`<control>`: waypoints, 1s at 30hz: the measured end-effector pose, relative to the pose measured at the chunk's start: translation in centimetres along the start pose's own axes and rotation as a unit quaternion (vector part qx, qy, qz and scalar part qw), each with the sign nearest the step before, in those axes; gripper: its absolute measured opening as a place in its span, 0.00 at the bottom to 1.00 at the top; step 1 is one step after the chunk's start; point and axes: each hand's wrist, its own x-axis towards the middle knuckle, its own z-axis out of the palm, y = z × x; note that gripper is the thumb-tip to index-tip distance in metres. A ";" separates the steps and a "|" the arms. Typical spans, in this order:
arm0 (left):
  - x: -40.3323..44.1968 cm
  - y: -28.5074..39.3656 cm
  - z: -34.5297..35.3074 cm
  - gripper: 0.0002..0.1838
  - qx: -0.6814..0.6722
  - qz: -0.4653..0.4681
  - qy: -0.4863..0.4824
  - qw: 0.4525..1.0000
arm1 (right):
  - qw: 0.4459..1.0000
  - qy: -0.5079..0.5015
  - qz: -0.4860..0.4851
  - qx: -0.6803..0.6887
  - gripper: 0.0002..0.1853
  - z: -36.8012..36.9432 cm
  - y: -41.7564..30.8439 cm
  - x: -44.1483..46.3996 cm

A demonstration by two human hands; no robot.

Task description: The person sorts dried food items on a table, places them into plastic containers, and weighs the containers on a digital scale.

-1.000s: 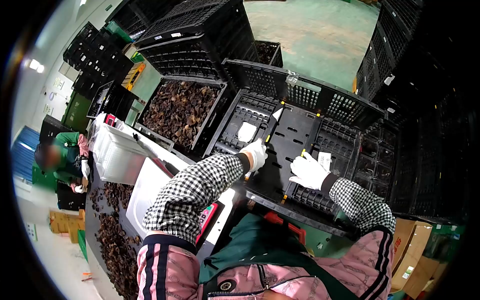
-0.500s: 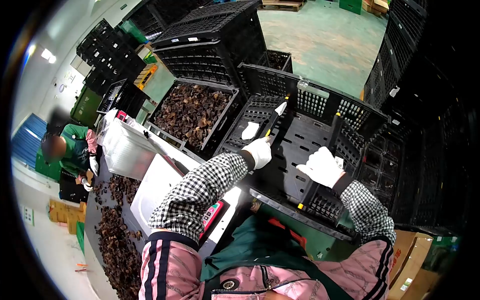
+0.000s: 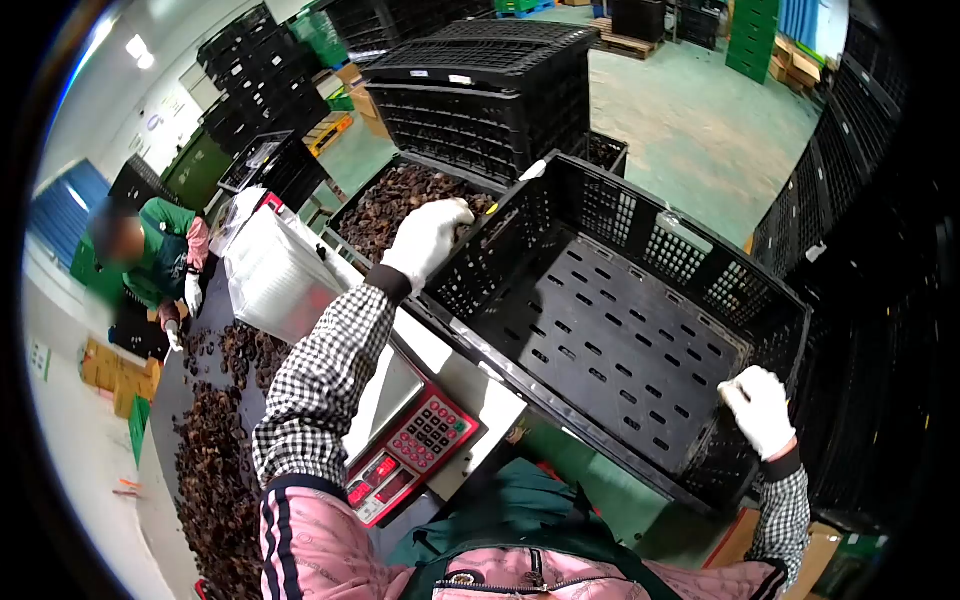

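— Left hand (image 3: 430,245) is up at the left end wall (image 3: 510,238) of the big black crate (image 3: 640,340), fingers curled right beside a yellow tab (image 3: 491,208). Can't tell if it's gripping the rim or just leaning on it.

— And the other one?

— Well, the right hand (image 3: 760,410) is at the crate's opposite end, fingers half bent, in front of the right end wall (image 3: 782,350). Can't tell on that grip either, sorry.

— So what step is that?

— My read: working the two end walls, one hand each. Far wall (image 3: 645,217) and left end wall stand upright; near side, no clue from this angle. I'd say the next move calls for even hands at both ends and fingertips kept out of the corners.

— What's around it?

— Crate sits along the right edge of a white bench (image 3: 500,397). There's a scale (image 3: 428,435) with red trim by the bench's near right corner, and clear plastic boxes (image 3: 275,280) toward its left edge. Bin (image 3: 460,175) of dark dried bits just past the left end wall.

— Room?

— Green floor (image 3: 690,120), black crates stacked on the right (image 3: 865,240), and a co-worker (image 3: 165,250) in green at a grey table (image 3: 212,312).
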 end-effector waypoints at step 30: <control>2.8 -9.7 13.4 0.13 -0.425 -0.333 -0.203 0.817 | 0.967 -0.215 -0.120 0.059 0.27 6.5 -11.9 -1.8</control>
